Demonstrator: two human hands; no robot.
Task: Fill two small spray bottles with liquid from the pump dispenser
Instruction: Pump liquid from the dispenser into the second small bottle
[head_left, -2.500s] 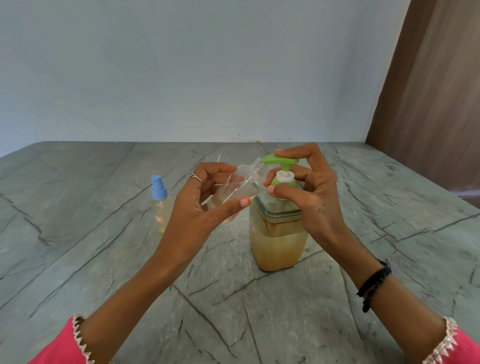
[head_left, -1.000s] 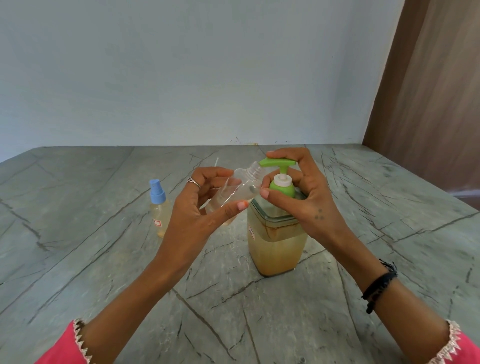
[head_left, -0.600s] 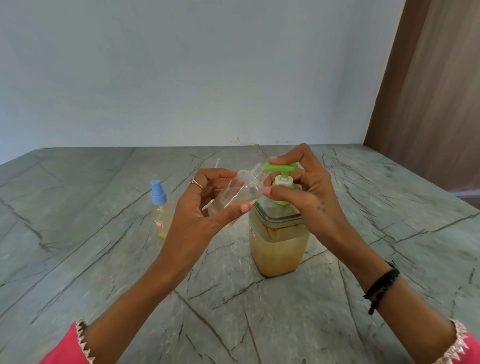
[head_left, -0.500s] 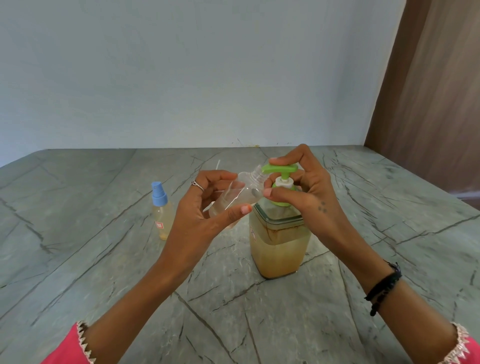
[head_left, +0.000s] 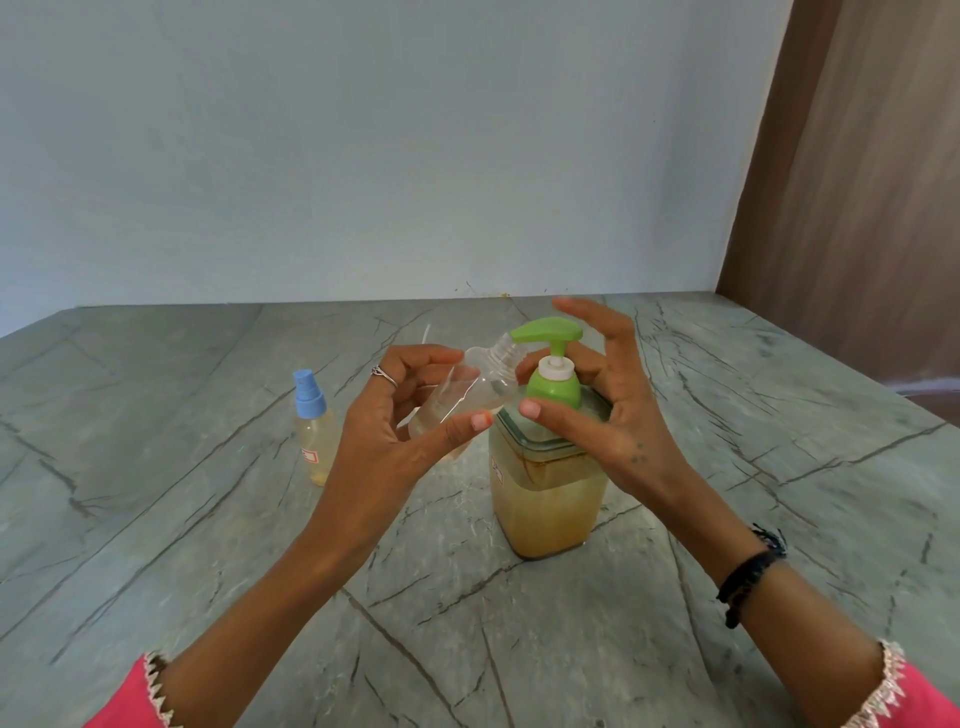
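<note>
A small clear plastic bottle (head_left: 470, 392) with a ribbed threaded neck and no cap is held tilted in the left hand (head_left: 387, 441), pinched between the thumb below and the fingers above. A bit of pale liquid can be seen pooled at its lower end. The open mouth is pointed up and to the right, right under the spout of the green plastic pump head (head_left: 548, 332).

That pump sits on a square clear plastic dispenser jar (head_left: 545, 499), filled most of the way with cloudy amber liquid, with a green collar and a white ring below the stem. The pump head looks to be up, not pushed down. The right hand (head_left: 608, 410) is hovering round the pump with its grip loose: fingers spread and relaxed behind the head, thumb resting against the green collar, nothing actually being squeezed.

A second small spray bottle with a blue cap (head_left: 311, 431) is stood upright on the counter, well to the left of the jar and apart from both hands, holding yellowish liquid and carrying a tiny red-and-white label.

The grey stone-look counter (head_left: 156, 519) is smooth with dark crack-like veins. Its far edge is met by a pale blue wall (head_left: 363, 156), and a brown wood-grain panel (head_left: 857, 182) is at the right. Plenty of bare surface is left in front of the jar and to both sides.
</note>
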